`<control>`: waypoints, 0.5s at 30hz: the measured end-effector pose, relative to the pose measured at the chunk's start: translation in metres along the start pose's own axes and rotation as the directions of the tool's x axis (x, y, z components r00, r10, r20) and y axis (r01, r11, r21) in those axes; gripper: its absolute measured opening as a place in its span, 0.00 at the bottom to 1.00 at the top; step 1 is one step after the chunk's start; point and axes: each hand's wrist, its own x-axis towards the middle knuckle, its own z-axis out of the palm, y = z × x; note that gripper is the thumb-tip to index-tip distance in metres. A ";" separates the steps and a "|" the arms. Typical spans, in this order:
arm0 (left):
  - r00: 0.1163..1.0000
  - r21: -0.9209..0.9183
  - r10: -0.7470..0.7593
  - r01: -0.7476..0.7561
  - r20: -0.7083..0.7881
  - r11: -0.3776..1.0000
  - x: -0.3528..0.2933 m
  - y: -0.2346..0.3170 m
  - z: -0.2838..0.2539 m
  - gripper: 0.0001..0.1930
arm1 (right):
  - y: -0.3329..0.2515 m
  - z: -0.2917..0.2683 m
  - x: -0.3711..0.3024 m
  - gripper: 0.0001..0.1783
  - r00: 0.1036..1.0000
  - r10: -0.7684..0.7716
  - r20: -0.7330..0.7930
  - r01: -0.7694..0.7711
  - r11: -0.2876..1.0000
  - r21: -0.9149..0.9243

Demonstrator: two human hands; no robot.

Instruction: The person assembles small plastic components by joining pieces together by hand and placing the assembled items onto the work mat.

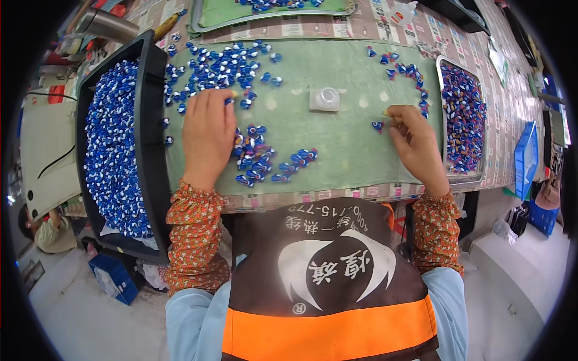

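My left hand (208, 132) is over the left of the green mat (289, 66), thumb and fingertips closed on a small blue-and-white bead-like piece (229, 101). Spread around and beyond it are many similar blue-and-white pieces (223, 66). Blue pieces with reddish parts (256, 159) lie in a cluster to the right of its wrist. My right hand (414, 141) hovers at the mat's right side, its thumb and bent forefinger slightly apart. Just left of those fingertips lies one blue-and-reddish piece (377, 126). A small white block with a clear round top (326, 99) stands between the hands.
A deep black bin (153, 138) full of blue-and-white pieces borders the mat's left. On the right, a metal tray (442, 108) holds blue-and-reddish pieces, beside a curved row of them (415, 75). Another tray (271, 23), a steel flask (108, 25) and a white bottle (402, 13) stand beyond.
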 end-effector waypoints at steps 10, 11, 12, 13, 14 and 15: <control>0.885 -0.812 -0.443 0.363 0.147 0.457 -0.016 0.027 -0.028 0.10 | -0.010 0.016 -0.007 0.16 0.998 -0.068 -0.013 0.064 0.977 -0.201; 0.883 -0.841 -0.423 0.378 0.203 0.387 -0.017 0.030 -0.032 0.12 | -0.010 0.017 -0.007 0.16 0.998 -0.068 -0.012 0.064 0.977 -0.203; 0.881 -0.863 -0.397 0.394 0.257 0.316 -0.019 0.032 -0.036 0.14 | -0.009 0.019 -0.007 0.14 0.996 -0.089 -0.027 0.081 0.970 -0.228; 0.880 -0.863 -0.400 0.395 0.256 0.315 -0.020 0.036 -0.038 0.14 | -0.010 0.020 -0.007 0.12 0.993 -0.113 -0.038 0.100 0.963 -0.251; 0.874 -0.867 -0.402 0.404 0.273 0.290 -0.022 0.040 -0.040 0.13 | -0.010 0.020 -0.006 0.12 0.993 -0.115 -0.036 0.103 0.963 -0.250; 0.869 -0.872 -0.402 0.412 0.289 0.265 -0.023 0.043 -0.042 0.13 | -0.010 0.019 -0.004 0.11 0.994 -0.104 -0.031 0.094 0.969 -0.228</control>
